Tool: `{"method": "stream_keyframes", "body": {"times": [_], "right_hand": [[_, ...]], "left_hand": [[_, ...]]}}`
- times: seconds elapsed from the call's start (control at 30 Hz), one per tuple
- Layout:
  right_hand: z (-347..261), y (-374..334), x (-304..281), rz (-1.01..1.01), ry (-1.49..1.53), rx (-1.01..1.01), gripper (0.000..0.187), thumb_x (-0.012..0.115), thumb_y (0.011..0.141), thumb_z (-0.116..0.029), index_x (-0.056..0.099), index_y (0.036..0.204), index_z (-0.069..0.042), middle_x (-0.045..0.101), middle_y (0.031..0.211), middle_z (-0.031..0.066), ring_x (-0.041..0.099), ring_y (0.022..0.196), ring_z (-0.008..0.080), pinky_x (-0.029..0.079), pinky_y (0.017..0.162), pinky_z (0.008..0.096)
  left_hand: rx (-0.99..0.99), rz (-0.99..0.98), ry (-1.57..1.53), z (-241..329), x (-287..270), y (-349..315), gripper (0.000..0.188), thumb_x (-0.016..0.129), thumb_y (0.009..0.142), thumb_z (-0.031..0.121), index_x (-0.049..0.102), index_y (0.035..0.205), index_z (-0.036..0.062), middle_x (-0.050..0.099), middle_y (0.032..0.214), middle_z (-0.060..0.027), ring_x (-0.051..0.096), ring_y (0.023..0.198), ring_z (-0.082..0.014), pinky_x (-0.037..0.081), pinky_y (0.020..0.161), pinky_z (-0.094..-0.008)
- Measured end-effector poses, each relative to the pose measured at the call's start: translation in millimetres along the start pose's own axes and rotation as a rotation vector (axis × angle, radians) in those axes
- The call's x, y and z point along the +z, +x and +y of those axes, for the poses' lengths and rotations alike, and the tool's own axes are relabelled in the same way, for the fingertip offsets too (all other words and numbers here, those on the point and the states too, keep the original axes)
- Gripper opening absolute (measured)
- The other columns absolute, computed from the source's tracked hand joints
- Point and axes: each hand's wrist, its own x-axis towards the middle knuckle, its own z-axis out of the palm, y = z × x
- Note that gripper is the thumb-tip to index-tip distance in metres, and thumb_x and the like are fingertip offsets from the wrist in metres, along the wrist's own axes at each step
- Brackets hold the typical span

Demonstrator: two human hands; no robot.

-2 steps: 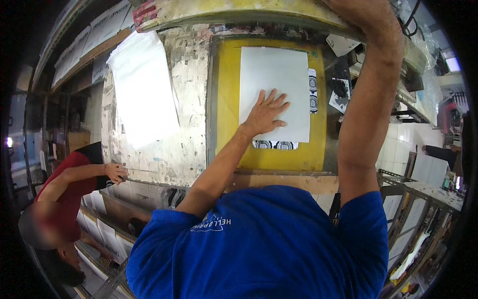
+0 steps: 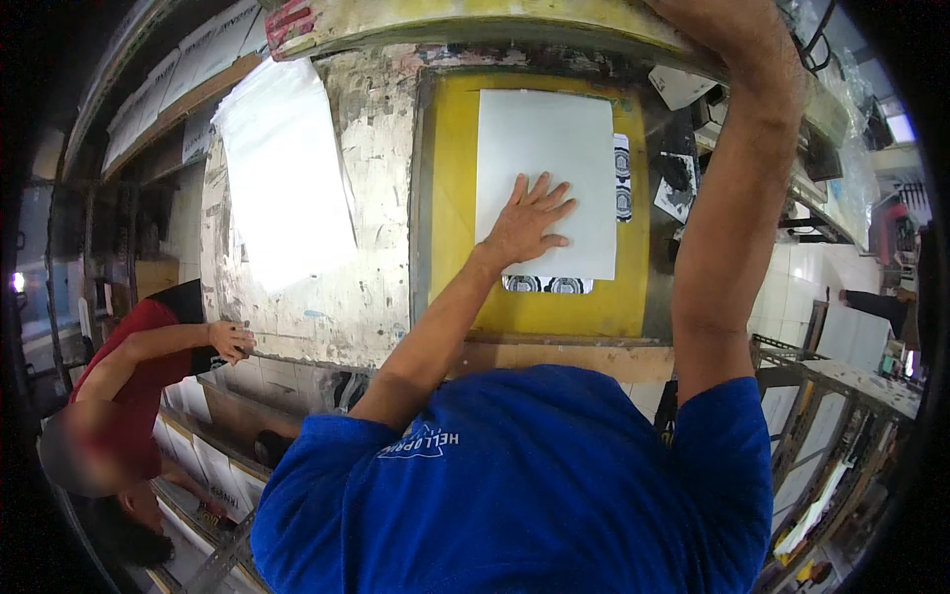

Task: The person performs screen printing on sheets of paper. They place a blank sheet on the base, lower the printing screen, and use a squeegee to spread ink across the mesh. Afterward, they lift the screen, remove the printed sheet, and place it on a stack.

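Note:
My left hand [image 2: 526, 226] lies flat with spread fingers on a white sheet of paper [image 2: 544, 129]. That sheet rests on a yellow board [image 2: 455, 198]. Black-and-white printed emblems [image 2: 621, 178] show past its right edge, and more stick out below its lower edge. At the top right my right hand [image 2: 717, 28] reaches up to a paint-stained yellow bar [image 2: 475, 28]. Its fingers run out of the picture, so whether it grips the bar is hidden.
Left of the board, a stack of white sheets [image 2: 287, 178] sits on the stained tabletop [image 2: 381, 198]. A co-worker in a red shirt [image 2: 143, 346] has a hand at the table's near left corner. Metal racks [image 2: 841, 396] stand at the right; boxes [image 2: 188, 74] fill a shelf at the far left.

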Motion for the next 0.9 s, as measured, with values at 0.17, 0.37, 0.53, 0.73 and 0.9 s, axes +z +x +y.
{"method": "stream_keyframes", "body": {"times": [0.17, 0.37, 0.53, 0.73, 0.9], "right_hand": [[-27.0, -20.7, 9.4, -0.042, -0.049, 0.208, 0.037, 0.063, 0.081, -0.017, 0.075, 0.11, 0.002, 0.073, 0.073, 0.01, 0.063, 0.055, 0.0106, 0.051, 0.052, 0.0279], [-64.9, -129.2, 64.6, 0.08, -0.274, 0.091, 0.056, 0.081, 0.069, -0.025, 0.073, 0.124, -0.025, 0.06, 0.083, 0.0085, 0.059, 0.072, 0.0289, 0.046, 0.064, 0.04], [-81.8, -198.8, 116.9, -0.066, -0.091, 0.286, 0.052, 0.08, 0.074, -0.022, 0.072, 0.126, -0.023, 0.061, 0.087, 0.012, 0.06, 0.077, 0.0313, 0.046, 0.069, 0.0418], [-65.1, -271.1, 193.9, -0.367, -0.067, 0.414, 0.069, 0.081, 0.073, -0.015, 0.062, 0.139, -0.023, 0.063, 0.1, 0.0123, 0.058, 0.092, 0.0297, 0.041, 0.089, 0.0464], [-54.7, -283.4, 226.8, -0.514, -0.122, 0.57, 0.083, 0.079, 0.065, -0.011, 0.055, 0.144, -0.022, 0.058, 0.117, 0.0138, 0.051, 0.113, 0.0306, 0.031, 0.099, 0.0531]], "left_hand": [[-0.209, 0.567, -0.49, 25.5, -86.5, -16.8, 0.086, 0.077, 0.084, 0.044, 0.041, 0.153, 0.0076, 0.055, 0.146, -0.0119, 0.047, 0.138, -0.0353, 0.029, 0.118, -0.0527], [-0.214, 1.281, -1.085, 65.8, -174.3, -72.1, 0.092, 0.091, 0.075, 0.026, 0.043, 0.147, -0.0039, 0.063, 0.127, -0.0111, 0.062, 0.116, -0.0222, 0.049, 0.101, -0.0393], [-0.74, 0.906, -1.152, 53.4, -88.0, -170.3, 0.102, 0.098, 0.057, 0.017, 0.047, 0.143, -0.0064, 0.059, 0.132, -0.0143, 0.06, 0.118, -0.0245, 0.052, 0.099, -0.0414], [-0.632, 0.756, -0.375, 33.2, -35.9, -201.2, 0.099, 0.097, 0.053, 0.027, 0.056, 0.14, 0.0048, 0.047, 0.15, -0.0203, 0.047, 0.133, -0.0373, 0.037, 0.112, -0.049], [-0.693, 0.63, -0.12, 29.3, -25.7, -207.4, 0.089, 0.093, 0.053, 0.034, 0.065, 0.133, 0.0082, 0.04, 0.155, -0.0217, 0.038, 0.136, -0.0425, 0.031, 0.113, -0.0524]]}}
